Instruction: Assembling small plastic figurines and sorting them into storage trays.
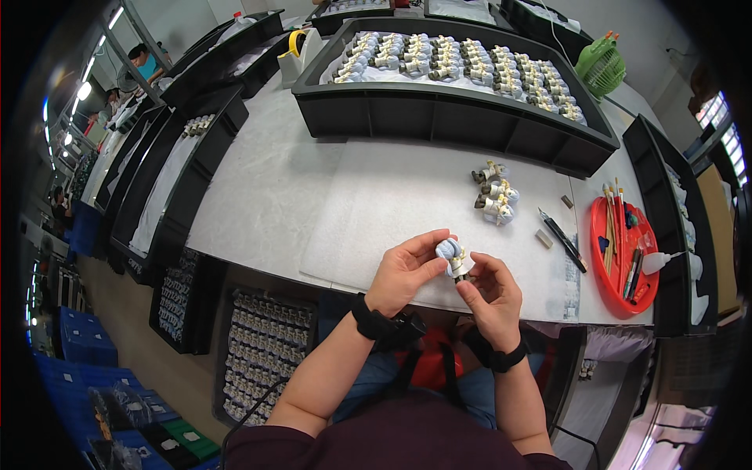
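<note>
A small figurine (457, 258) with a pale blue head and a white and yellow body is held between my two hands above the table's front edge. My left hand (407, 270) pinches it at the blue head with thumb and fingers. Lower down, my right hand (492, 296) grips it near its dark base. Beyond my hands, a short row of similar figurines (495, 192) lies on the white sheet (392, 204). A dark pen-like tool (562, 239) rests to their right, beside a small grey-brown block (544, 238).
Across the back stands a large black tray (454, 117) filled with rows of figurines. A red oval dish (599, 270) of brushes and pens sits at the right, with a white squeeze bottle (654, 262). A green fan (601, 66), tape dispenser (301, 59) and black side tray (168, 172) stand around.
</note>
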{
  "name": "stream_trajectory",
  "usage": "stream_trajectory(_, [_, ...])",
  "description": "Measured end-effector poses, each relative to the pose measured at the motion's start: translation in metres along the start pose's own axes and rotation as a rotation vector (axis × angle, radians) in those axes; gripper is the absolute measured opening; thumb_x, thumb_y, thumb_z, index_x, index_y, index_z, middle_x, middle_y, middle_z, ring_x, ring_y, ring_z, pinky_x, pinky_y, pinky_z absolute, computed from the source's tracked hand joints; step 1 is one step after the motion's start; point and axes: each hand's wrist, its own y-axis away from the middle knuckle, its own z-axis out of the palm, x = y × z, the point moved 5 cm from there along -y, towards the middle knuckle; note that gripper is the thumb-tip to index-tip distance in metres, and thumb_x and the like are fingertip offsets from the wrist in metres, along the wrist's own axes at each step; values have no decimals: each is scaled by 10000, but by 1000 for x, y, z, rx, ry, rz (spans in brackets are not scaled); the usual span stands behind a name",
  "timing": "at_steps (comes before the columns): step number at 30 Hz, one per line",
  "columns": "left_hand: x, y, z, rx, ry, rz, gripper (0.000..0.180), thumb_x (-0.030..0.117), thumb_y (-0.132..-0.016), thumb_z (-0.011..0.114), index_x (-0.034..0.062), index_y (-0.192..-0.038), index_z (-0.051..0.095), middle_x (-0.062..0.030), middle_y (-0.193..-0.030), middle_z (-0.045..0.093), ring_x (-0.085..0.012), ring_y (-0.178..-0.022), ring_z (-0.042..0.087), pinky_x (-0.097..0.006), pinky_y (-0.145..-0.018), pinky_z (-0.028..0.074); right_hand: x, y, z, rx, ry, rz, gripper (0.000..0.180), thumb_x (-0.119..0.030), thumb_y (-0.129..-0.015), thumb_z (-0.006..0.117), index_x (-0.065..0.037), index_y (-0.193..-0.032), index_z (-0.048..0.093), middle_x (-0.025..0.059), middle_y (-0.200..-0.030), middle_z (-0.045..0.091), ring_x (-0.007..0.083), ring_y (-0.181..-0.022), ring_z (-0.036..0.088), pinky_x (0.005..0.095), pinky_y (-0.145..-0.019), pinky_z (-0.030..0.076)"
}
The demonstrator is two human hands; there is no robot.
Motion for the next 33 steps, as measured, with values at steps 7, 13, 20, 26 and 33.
stream_trajectory(7, [7, 3, -3, -36, 8, 7, 451, -116, -747, 485, -34, -1183, 406, -135, -1180, 463, -186, -1064, 465, -307, -919, 369, -2, -3, 6, -21, -70, 54, 304, -56, -797, 561, -8, -1088, 486, 68, -904, 533, 121, -809, 538, 220, -697, 438])
stream_trajectory(13, [12, 4, 3, -127, -93, 50, 424, -160, -723, 449, -30, -1125, 482, -129, -1204, 452, -190, -1111, 436, -289, -937, 348, -8, -3, 5, -104, -26, 86, 379, -42, -781, 551, -18, -1146, 452, 123, -986, 575, 136, -848, 553, 235, -711, 444])
stream_trajectory(20, [-3, 0, 5, 21, -67, 24, 438, -89, -744, 491, -32, -1170, 410, -143, -1198, 440, -218, -1096, 436, -335, -904, 372, -8, 3, -28, -27, -205, 51, 378, -60, -763, 573, -27, -1126, 473, 67, -928, 569, 114, -852, 539, 257, -718, 447])
stream_trajectory(26, [-2, 2, 1, 78, -231, 14, 354, -24, -792, 502, 1, -1140, 443, -111, -1137, 486, -192, -1002, 490, -281, -829, 418, -39, 77, -189, 490, -217, -86, 397, 37, -724, 586, -21, -1103, 481, 54, -987, 543, 118, -919, 520, 249, -776, 435])
stream_trajectory(33, [-2, 2, -6, 73, -393, 28, 336, 21, -833, 462, 27, -1168, 425, -88, -1131, 483, -145, -977, 488, -250, -835, 411, 59, 236, -411, 1162, 542, 289, 338, 24, -641, 633, -13, -965, 548, 39, -878, 593, 100, -828, 553, 230, -716, 448])
